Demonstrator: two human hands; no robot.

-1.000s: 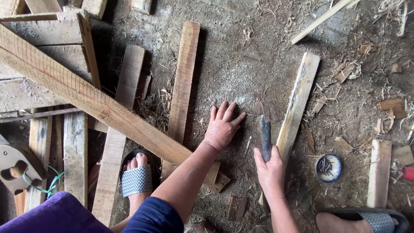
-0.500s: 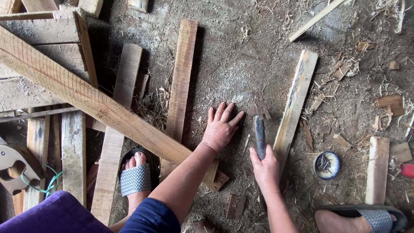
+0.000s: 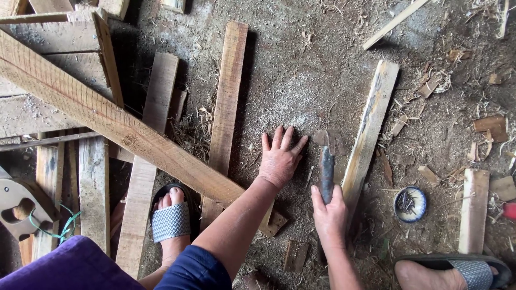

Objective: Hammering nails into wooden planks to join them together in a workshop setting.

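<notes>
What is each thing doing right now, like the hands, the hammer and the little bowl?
Left hand: open, flat on the dirt floor.
Right hand: closed around the hammer's handle.
Hammer: head blurred beside the fingertips.
Small bowl: upright, nails inside.
Pale plank: lying flat.
Long beam: slanting across other boards.

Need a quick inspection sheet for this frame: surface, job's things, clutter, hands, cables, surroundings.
Surface: dirt floor dusted with sawdust.
Job's things: hammer, head down on the floor; pale plank beside it.
Clutter: wood scraps, bowl of nails.
Hands: left hand flat on the floor, fingers spread; right hand gripping the hammer handle.
Cables: green cord at the left.
Surroundings: long beam over stacked boards; sandalled feet.
</notes>
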